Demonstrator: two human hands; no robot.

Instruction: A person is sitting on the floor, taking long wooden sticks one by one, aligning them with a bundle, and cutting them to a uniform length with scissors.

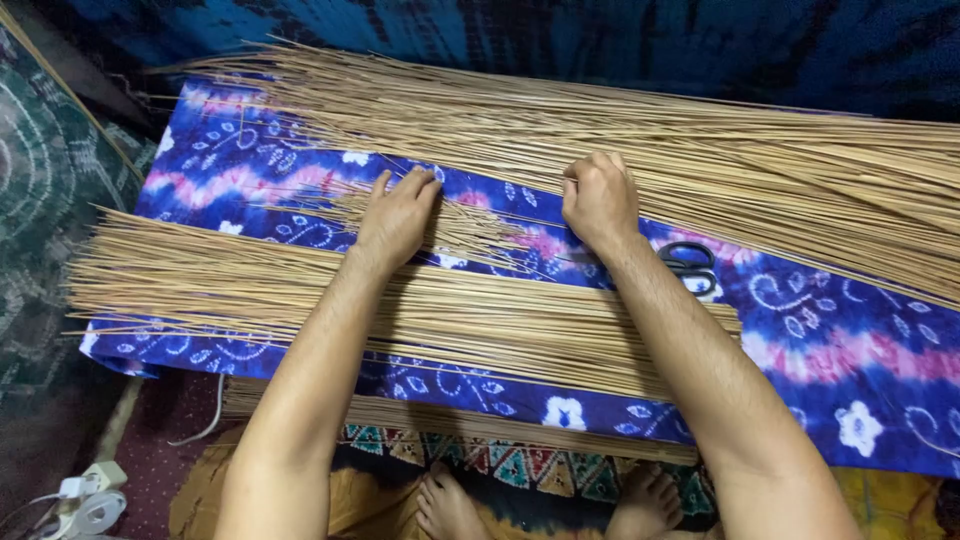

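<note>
A small loose bunch of thin tan sticks (455,225) on the blue floral cloth (820,340) is pressed by the flat, spread left hand (398,215) — its other end is pinched in the curled right hand (598,198), between two larger stick bundles.

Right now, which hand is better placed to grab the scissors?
Right, probably. The right hand is fisted at the far stick bundle, and the black scissors lie just beside its wrist. The left hand rests farther off on loose sticks.
</note>
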